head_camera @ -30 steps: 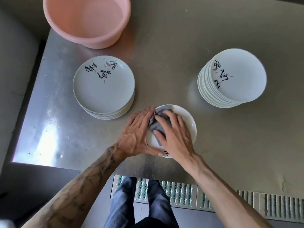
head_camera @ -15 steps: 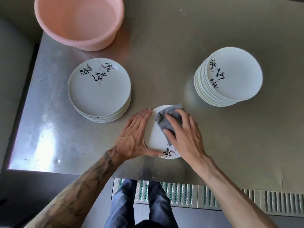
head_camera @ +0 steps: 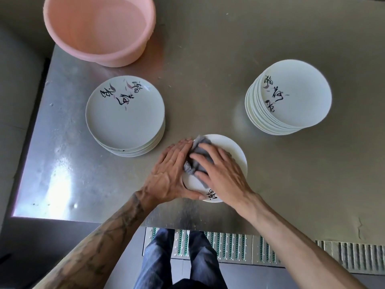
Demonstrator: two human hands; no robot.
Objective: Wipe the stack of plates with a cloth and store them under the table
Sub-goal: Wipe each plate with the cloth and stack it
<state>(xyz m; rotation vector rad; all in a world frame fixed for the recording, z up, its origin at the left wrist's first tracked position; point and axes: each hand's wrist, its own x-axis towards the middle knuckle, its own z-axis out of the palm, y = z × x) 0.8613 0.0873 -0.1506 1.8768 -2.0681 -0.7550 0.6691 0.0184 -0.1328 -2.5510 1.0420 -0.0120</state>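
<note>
Right hand (head_camera: 223, 176) had slid the grey cloth (head_camera: 195, 161) back across the plate (head_camera: 233, 155) toward the left hand (head_camera: 168, 174) since a moment before. Its fingers were spread, pressing the cloth down. The left hand lay flat along the plate's left rim, steadying it on the counter (head_camera: 208, 80). Beyond the left hand sat a short stack (head_camera: 125, 117), beyond the right hand a taller stack (head_camera: 291, 97), and furthest off was a pink basin (head_camera: 100, 28).

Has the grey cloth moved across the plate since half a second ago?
Yes: the cloth slid left across the plate, from its far middle to its left rim, against the left hand.
</note>
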